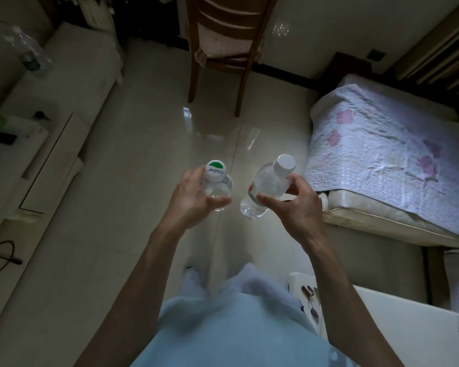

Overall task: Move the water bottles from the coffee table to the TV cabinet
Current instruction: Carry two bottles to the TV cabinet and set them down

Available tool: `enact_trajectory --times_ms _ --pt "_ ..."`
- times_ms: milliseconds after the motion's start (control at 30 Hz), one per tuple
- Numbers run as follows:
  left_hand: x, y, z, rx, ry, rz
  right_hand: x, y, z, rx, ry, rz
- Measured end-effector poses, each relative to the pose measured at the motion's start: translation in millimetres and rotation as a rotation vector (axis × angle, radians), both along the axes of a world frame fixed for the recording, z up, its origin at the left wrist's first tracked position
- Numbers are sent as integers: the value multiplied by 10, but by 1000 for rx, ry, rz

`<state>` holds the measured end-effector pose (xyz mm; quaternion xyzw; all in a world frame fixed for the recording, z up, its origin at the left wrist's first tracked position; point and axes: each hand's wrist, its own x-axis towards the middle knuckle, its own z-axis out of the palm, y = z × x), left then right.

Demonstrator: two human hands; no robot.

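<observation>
The green-capped bottle (220, 192) stands upright in the left hand (190, 193), whose fingers curl round its shoulder. The white-capped bottle (266, 187) tilts in the right hand (298, 206), pinched at its middle. Taking 2 at once likely saves a trip. The TV cabinet (72, 83) lies well left of the left hand, with a 3rd bottle (28, 50) already on it. The coffee table (398, 321) is behind the right hand.

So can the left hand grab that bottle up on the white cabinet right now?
Probably not. The left hand is full, its fingers gripping the green-capped bottle, and the far bottle on the white cabinet stands well off to the left, seemingly beyond arm's reach.
</observation>
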<state>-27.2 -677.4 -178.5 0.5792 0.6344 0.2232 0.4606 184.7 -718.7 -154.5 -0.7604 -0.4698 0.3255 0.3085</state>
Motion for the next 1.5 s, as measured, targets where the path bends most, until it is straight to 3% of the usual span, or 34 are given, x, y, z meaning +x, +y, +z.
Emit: enact_trajectory --times_ms 233,800,1033,1500 --pt "88 689 -58 -32 31 90 -5 867 -81 17 -3 81" --pt "185 2674 308 55 155 501 -27 3868 71 205 82 534" --pt "-348 3074 300 68 175 597 -629 4471 4 163 95 637" --pt "-2074 4442 429 91 95 601 -2278 5573 160 200 81 596"
